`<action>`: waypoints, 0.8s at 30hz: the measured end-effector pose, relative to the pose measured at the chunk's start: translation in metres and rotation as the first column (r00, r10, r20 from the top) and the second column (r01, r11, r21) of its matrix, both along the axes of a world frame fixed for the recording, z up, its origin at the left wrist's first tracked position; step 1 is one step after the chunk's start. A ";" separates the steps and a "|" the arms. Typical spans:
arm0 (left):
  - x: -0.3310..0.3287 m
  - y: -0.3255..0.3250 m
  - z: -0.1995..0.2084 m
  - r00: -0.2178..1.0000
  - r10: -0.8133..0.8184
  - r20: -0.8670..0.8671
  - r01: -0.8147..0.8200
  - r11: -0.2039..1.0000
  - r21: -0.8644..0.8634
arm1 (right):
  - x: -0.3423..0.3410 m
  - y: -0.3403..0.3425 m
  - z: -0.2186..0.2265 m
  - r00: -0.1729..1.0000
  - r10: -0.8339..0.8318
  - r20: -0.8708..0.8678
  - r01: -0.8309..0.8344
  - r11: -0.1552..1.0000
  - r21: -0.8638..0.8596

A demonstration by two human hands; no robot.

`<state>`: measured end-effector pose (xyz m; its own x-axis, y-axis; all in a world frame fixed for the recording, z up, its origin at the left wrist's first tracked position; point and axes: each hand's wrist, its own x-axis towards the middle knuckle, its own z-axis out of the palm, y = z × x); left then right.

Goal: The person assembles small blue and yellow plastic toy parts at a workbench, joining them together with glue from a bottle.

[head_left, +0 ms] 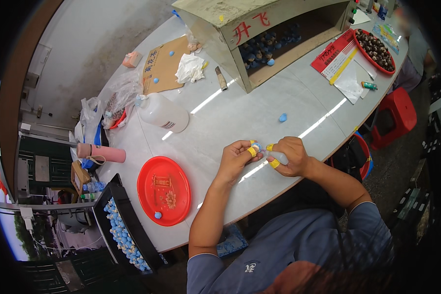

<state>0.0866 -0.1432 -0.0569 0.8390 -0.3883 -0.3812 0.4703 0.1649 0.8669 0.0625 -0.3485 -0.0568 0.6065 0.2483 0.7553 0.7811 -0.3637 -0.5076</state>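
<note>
Close to the table's front edge, both my hands meet, with yellow tape around several fingertips. Pinched in my left hand (233,159) is a small blue and whitish piece (257,146); the fingers partly cover it. My right hand (293,156) is closed around a small translucent squeeze bottle (279,157). Its narrow tip points at the blue piece; whether they touch I cannot tell. A loose blue piece (282,117) lies on the table beyond my hands. To the left is a red oval tray (143,188) with one blue piece (158,215) near its front rim.
A black bin (158,256) of blue pieces sits at the left edge. Behind stand a white plastic bottle (164,113), a pink flask (105,153) and a metal box (201,41) holding more pieces. Far right are a red basin (391,72) of dark pieces, a red stool (395,117) and another person (415,54).
</note>
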 end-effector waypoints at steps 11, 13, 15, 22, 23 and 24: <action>0.004 0.002 0.002 0.998 0.018 -0.052 -0.020 0.999 -0.032 | -0.014 -0.041 0.001 0.947 -0.114 -0.300 0.198 0.943 0.268; 0.005 0.002 0.003 0.999 0.016 -0.049 -0.018 0.999 -0.045 | -0.016 -0.059 0.000 0.933 -0.115 -0.341 0.211 0.942 0.259; 0.006 0.000 0.004 0.998 0.017 -0.053 -0.019 0.999 -0.044 | -0.018 -0.078 0.011 0.831 -0.180 -0.526 0.369 0.886 0.280; 0.004 0.013 -0.007 0.999 0.037 -0.030 -0.042 0.986 -0.161 | -0.004 -0.194 -0.026 0.592 -0.648 -0.479 0.754 0.655 0.047; 0.004 0.015 -0.005 0.997 0.063 -0.052 -0.070 0.986 -0.149 | -0.003 -0.205 -0.026 0.580 -0.667 -0.466 0.768 0.639 0.040; 0.004 0.014 -0.002 0.993 0.091 -0.074 -0.100 0.986 -0.133 | -0.003 -0.216 -0.026 0.527 -0.723 -0.447 0.816 0.578 0.025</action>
<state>0.0903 -0.1293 -0.0594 0.8489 -0.3600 -0.3870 0.5031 0.3262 0.8003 0.0591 -0.5649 -0.0831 0.7033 -0.5806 0.4102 -0.0073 -0.5829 -0.8125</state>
